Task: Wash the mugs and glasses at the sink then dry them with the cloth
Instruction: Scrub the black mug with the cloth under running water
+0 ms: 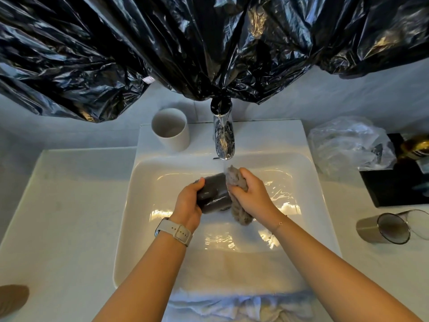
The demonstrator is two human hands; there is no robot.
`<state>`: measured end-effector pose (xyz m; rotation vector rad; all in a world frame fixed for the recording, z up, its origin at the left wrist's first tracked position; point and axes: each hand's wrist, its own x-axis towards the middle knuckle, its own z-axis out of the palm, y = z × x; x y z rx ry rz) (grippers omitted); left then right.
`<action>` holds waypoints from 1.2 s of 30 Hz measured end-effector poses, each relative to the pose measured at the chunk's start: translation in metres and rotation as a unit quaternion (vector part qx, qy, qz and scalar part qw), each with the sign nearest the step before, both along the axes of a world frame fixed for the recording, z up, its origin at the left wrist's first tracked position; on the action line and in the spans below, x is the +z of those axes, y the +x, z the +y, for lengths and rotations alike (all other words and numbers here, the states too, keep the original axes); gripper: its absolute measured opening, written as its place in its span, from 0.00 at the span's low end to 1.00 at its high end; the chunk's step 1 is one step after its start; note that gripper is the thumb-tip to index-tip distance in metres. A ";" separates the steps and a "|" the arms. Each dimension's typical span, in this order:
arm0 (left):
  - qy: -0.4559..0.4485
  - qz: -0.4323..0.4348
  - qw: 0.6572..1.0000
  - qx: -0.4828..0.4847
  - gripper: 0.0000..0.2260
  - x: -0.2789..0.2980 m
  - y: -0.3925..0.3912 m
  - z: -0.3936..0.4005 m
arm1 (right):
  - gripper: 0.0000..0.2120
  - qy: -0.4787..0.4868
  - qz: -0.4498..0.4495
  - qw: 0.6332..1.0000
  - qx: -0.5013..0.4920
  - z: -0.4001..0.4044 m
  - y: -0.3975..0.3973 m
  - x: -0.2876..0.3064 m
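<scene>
White towel [239,305] draped over near sink [130,228] edge. Both forearms reach forward over the basin. Left hand [189,203], watch [174,231] on wrist, grip wrapped round dark mug [214,194]; mug lies on its side above the drain, long axis running left-far to right-near. Right hand [251,194] grip bunched on grey cloth [236,198], pressed to mug's right side. Smoked glass [383,230] on its side on right desk. Faucet [222,133] runs water; white mug [170,129] upright at far-left rim.

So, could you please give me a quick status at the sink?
Left hand grips dark mug. Right hand scrubs it with sponge under running tap. Nothing blocking.
</scene>
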<state>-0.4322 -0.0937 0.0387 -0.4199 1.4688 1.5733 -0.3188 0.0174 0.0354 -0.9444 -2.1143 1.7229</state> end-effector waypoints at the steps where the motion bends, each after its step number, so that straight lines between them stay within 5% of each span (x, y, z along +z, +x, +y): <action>1: 0.000 -0.006 1.000 -0.010 0.06 0.001 0.000 0.001 | 0.07 -0.006 0.011 1.000 -0.002 0.002 -0.006 0.005; 7: -0.016 0.014 1.000 -0.018 0.04 0.004 -0.006 0.000 | 0.02 -0.087 -0.050 0.994 -0.033 0.013 -0.008 0.001; 11: -0.032 -0.004 0.999 -0.034 0.07 0.003 0.002 -0.005 | 0.02 -0.086 -0.010 0.996 0.003 -0.002 -0.004 0.002; 19: -0.043 0.000 0.999 -0.003 0.05 0.002 0.010 -0.005 | 0.06 -0.118 0.110 0.968 -0.193 0.020 -0.012 0.034; 28: -0.063 0.000 0.998 0.009 0.07 0.003 0.020 -0.004 | 0.19 -0.123 0.064 0.987 0.087 -0.012 0.022 0.012; 32: -0.063 0.049 0.997 -0.008 0.09 0.005 0.016 -0.003 | 0.11 -0.156 0.057 0.984 0.064 -0.014 0.025 0.010; 36: -0.051 0.073 0.996 -0.029 0.08 0.010 0.023 0.001 | 0.05 -0.034 0.077 0.996 -0.028 -0.014 0.018 0.006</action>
